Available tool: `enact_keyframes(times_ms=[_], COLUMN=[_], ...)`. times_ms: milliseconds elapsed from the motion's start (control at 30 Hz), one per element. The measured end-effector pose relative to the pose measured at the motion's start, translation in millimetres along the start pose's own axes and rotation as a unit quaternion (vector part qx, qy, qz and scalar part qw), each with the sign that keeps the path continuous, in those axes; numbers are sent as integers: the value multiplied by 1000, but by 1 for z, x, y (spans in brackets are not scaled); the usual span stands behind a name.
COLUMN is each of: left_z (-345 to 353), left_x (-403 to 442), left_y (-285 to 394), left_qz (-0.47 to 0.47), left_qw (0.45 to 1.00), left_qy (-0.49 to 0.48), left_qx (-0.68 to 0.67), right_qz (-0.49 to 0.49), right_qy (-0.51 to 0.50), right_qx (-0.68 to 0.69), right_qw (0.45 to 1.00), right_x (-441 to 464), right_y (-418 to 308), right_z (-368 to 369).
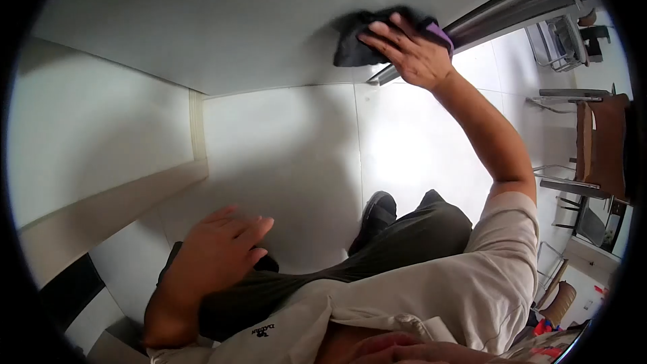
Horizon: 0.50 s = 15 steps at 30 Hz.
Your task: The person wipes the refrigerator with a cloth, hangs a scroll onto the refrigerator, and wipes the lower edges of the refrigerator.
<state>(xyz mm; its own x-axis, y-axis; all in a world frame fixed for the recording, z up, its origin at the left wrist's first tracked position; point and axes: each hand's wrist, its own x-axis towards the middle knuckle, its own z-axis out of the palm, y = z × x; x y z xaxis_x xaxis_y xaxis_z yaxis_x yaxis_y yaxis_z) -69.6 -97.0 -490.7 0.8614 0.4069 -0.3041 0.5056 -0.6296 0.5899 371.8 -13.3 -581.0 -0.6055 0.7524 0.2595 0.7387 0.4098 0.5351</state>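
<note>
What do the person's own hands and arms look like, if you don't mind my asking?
The right hand and left hand are bare, with no gloves or watches showing; the left looks slightly blurred. The right forearm is bare too, below a short, loose, pale beige fabric sleeve without visible markings.

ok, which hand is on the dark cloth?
The right hand, fingers spread over the cloth at the grey panel. The left hand is well apart from it, lower left in view, with nothing visible in it.
</note>
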Motion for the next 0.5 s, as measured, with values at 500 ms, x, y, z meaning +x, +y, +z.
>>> enact_keyframes(times_ms=[500], left_z=[8], left_x=[-18], left_y=[18], left_qz=[-22], left_qw=[1000], left_qy=[1], left_qx=[14], right_qz=[58], right_qy=[-201], right_qx=[262], right_qw=[942], right_x=[-48], right_y=[-78], right_z=[106])
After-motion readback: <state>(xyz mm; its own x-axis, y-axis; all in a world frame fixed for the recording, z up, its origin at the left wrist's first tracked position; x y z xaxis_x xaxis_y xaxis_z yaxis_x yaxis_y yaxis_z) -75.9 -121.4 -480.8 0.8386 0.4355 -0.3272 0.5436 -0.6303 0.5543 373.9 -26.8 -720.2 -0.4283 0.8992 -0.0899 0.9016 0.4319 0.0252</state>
